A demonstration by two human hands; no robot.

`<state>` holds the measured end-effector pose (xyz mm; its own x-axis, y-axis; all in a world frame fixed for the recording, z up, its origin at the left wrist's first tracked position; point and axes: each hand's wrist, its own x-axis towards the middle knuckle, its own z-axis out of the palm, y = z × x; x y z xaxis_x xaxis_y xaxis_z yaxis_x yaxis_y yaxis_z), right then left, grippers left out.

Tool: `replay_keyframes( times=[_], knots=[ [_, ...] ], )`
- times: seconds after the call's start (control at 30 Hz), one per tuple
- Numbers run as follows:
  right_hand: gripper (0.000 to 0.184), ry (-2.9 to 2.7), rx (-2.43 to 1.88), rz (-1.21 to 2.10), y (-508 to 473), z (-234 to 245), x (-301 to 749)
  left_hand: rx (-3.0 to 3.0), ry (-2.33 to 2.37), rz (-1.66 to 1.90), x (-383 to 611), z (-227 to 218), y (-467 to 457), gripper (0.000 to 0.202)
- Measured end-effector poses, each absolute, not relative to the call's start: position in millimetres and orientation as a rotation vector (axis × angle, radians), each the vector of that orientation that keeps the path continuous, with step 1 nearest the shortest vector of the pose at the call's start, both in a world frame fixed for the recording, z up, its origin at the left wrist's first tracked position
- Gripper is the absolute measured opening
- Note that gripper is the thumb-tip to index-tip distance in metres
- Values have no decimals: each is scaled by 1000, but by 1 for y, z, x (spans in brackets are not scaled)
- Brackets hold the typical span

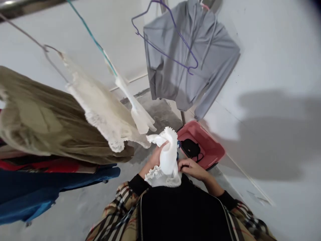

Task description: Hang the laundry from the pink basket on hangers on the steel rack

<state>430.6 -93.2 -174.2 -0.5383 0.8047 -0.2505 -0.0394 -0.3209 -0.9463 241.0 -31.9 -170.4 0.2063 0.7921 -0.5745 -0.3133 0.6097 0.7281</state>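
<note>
A small white cloth garment (168, 157) with frilly, gathered edges is bunched up in front of my chest. My left hand (155, 158) is closed around it, the thumb lying over the cloth and the other fingers hidden behind it. On the garment's right side, my right hand (192, 169) has its fingers curled together at the edge of the cloth; the fingertips are partly hidden. Just beyond the hands, a white cloth piece (140, 117) hangs from a teal hanger (92, 36), next to a cream lace-edged garment (100, 107).
A pink basket (215, 150) with a black pouch (190, 148) inside stands on the floor beyond my right hand. A grey hooded jacket (175, 67) and a purple hanger (173, 60) hang ahead. Olive (45, 117) and blue clothes (62, 180) hang at left, below a metal rail (27, 8).
</note>
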Motion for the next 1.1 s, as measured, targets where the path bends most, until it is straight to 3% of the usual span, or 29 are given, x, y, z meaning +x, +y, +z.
replay_keyframes(
  times=[0.1,0.2,0.37,0.57,0.8,1.1],
  knots=[
    [38,-1257,-1033,1724,-93,-158,425,622,1021,959,237,-151,-38,66],
    [58,-1196,-1027,1616,-87,-144,410,822,961,1053,228,-138,-45,60],
    [39,-954,-1116,1475,-77,-134,390,833,969,1154,206,-131,-52,53],
    [36,-645,-958,1289,-73,-107,400,643,920,1361,184,-117,-49,51],
    [33,-541,-890,1228,-68,-82,410,689,830,1351,166,-92,-48,35],
    [31,-495,-849,1173,-67,-74,408,723,865,1409,157,-81,-45,40]
  ],
)
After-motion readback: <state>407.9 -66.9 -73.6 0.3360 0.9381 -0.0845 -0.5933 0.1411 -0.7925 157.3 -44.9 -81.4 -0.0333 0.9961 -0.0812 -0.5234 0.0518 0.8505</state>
